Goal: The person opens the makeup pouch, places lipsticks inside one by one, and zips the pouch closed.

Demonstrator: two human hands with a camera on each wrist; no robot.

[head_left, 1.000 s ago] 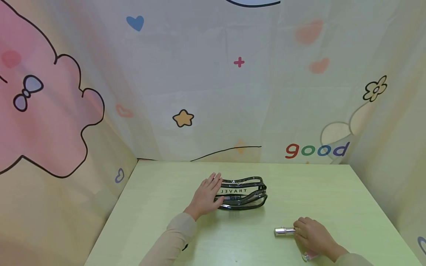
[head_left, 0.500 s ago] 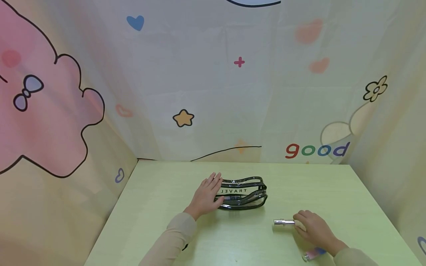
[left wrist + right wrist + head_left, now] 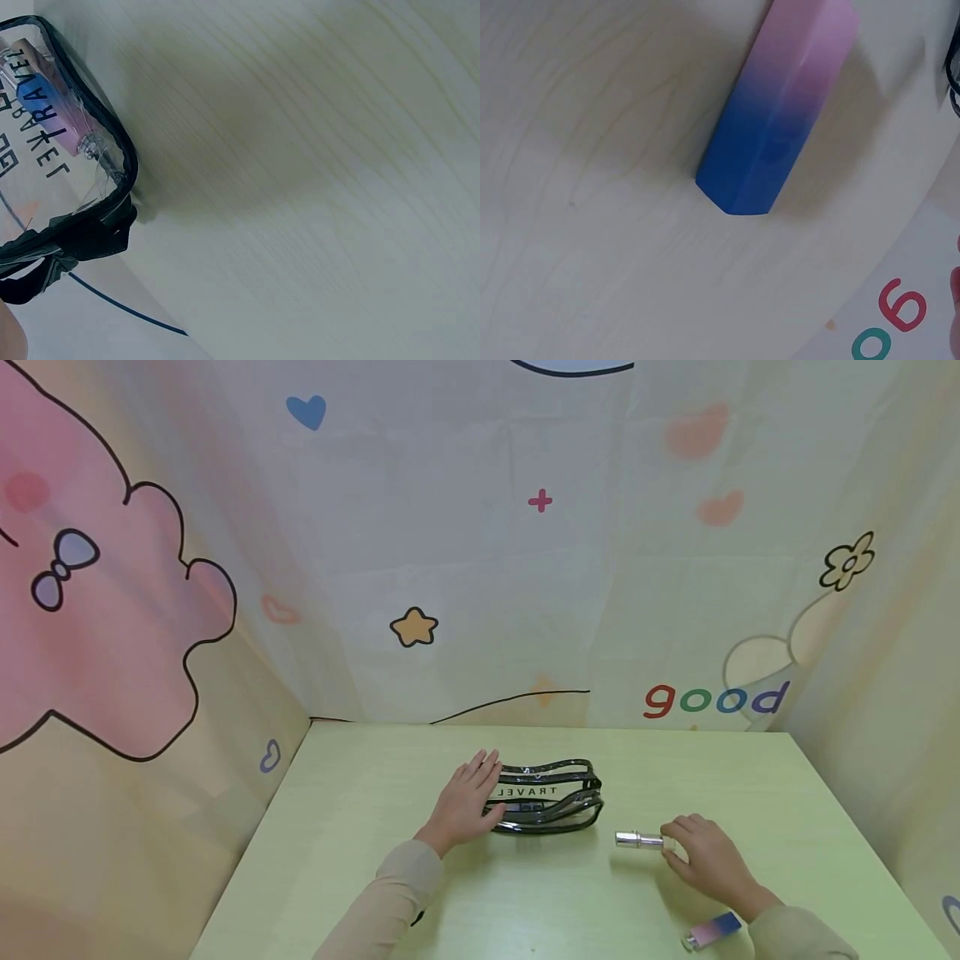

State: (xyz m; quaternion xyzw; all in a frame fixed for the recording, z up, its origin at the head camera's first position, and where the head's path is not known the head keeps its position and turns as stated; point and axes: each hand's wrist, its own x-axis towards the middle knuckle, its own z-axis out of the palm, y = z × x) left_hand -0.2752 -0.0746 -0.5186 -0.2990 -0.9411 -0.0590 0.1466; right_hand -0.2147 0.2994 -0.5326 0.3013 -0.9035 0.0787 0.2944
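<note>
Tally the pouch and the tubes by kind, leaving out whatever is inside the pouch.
Clear pouch with black trim: 1
Silver tube, held in the right hand: 1
Pink-and-blue tube, lying on the table: 1
Total: 3

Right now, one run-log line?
left hand: at clear pouch | right hand: holds silver-ended tube | table: pink-blue tube | in pouch: pink-blue item

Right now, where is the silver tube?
In the head view, the silver tube is right of centre, held by the right hand, off the lower right of the clear pouch and above the pink-and-blue tube in the picture.
</note>
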